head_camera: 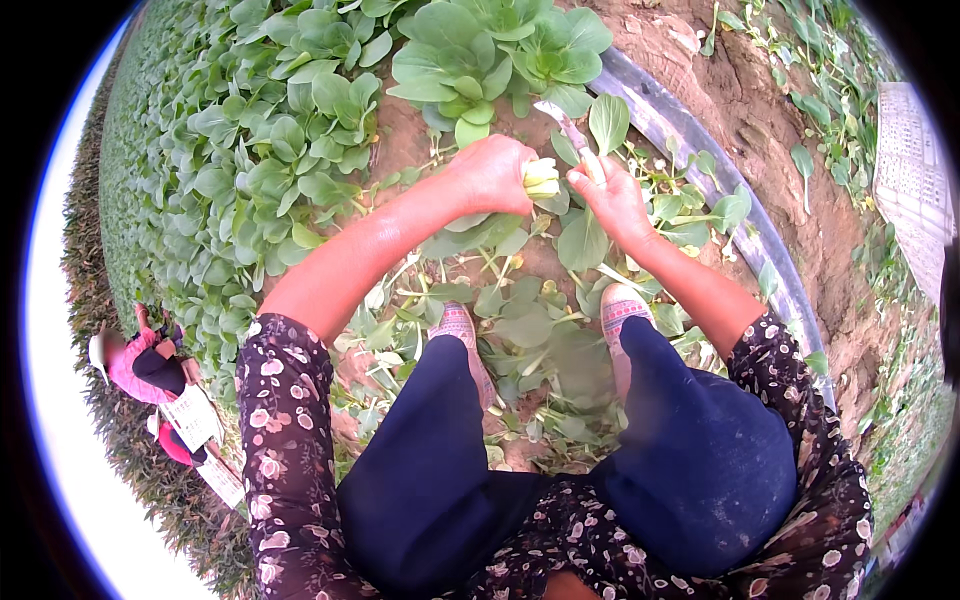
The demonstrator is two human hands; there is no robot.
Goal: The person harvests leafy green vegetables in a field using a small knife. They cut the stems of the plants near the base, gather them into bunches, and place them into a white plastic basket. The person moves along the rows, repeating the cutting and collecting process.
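My left hand is closed around a head of leafy greens, like bok choy, whose pale cut stem end points towards my right hand. Its leaves hang partly hidden below my left wrist. In my right hand is a small knife with a curved blade, tilted up and away from me. The light handle is mostly covered by my fingers. Just beyond both hands, rooted leafy heads grow in bare soil.
Dense greens fill the bed on the left. Loose leaves litter the ground around my shoes. A plastic strip curves along the right, beside a soil furrow. A white crate stands far right. Two people work at far left.
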